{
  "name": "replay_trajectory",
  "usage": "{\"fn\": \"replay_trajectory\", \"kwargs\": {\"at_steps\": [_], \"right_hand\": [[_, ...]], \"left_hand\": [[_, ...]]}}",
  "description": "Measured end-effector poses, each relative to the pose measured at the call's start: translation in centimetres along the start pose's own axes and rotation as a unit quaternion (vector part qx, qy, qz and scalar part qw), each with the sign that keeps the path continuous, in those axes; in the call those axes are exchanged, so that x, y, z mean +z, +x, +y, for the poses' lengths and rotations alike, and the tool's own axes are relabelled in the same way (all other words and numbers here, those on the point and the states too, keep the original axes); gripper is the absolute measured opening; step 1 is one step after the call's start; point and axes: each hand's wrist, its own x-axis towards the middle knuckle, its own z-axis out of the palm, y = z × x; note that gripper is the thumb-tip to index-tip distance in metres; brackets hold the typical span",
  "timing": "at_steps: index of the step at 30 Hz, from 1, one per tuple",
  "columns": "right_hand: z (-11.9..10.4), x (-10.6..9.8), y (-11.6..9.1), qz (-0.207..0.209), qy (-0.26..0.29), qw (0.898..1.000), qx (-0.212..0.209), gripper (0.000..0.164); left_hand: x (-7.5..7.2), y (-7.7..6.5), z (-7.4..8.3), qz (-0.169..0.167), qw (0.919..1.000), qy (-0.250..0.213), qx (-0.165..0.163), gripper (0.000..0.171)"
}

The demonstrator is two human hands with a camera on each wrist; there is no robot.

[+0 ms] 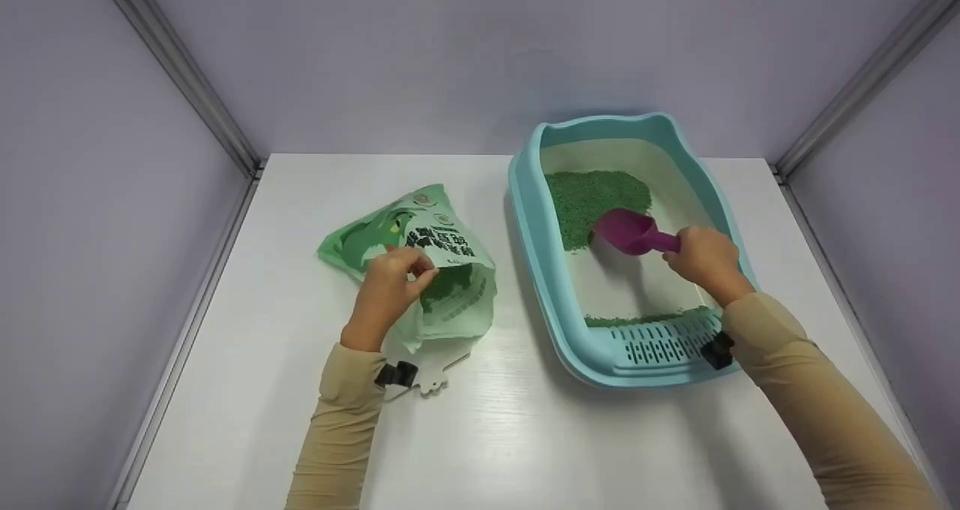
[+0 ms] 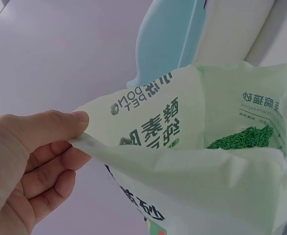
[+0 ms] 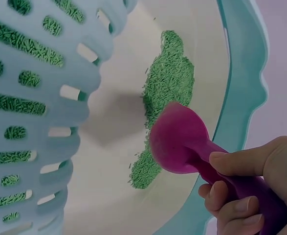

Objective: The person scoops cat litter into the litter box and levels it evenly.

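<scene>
A purple scoop (image 1: 624, 230) is gripped by its handle in my right hand (image 1: 703, 259), over the blue litter box (image 1: 534, 217). In the right wrist view the scoop's rounded back faces the camera, hiding what is in it. Green pellet litter (image 1: 600, 195) lies in a patch toward the far left of the box floor. My left hand (image 1: 391, 289) pinches the mouth edge of a green litter bag (image 2: 207, 186) between thumb and fingers. The bag lies on the table with its mouth held open, and green pellets (image 2: 243, 138) show inside.
A slotted grate (image 1: 660, 351) spans the near end of the litter box, with a strip of pellets along its edge. A flat white piece with a scalloped end (image 1: 433, 384) lies partly under the bag. Pale walls enclose the white table (image 1: 495, 435) behind and at both sides.
</scene>
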Motion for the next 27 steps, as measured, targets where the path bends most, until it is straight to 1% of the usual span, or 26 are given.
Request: {"fn": "replay_trajectory", "kwargs": {"at_steps": [8,15,22,27], "right_hand": [[-0.1,-0.3,-1.1,-0.013,0.012,1.0,-0.009,0.029],[0.2,-0.3,-1.7,-0.012,0.016,1.0,-0.008,0.028],[0.4,-0.4,-2.5,-0.002,0.037,0.999,-0.018,0.028],[0.3,-0.4,-2.9,0.0,0.04,0.999,-0.019,0.027]], "left_hand": [[-0.1,0.1,0.0,-0.006,1.0,-0.005,-0.004,0.01],[-0.1,0.0,0.0,-0.007,1.0,-0.005,-0.005,0.01],[-0.1,0.0,0.0,-0.002,1.0,0.001,0.005,0.009],[-0.1,0.0,0.0,0.001,1.0,0.002,0.005,0.01]]}}
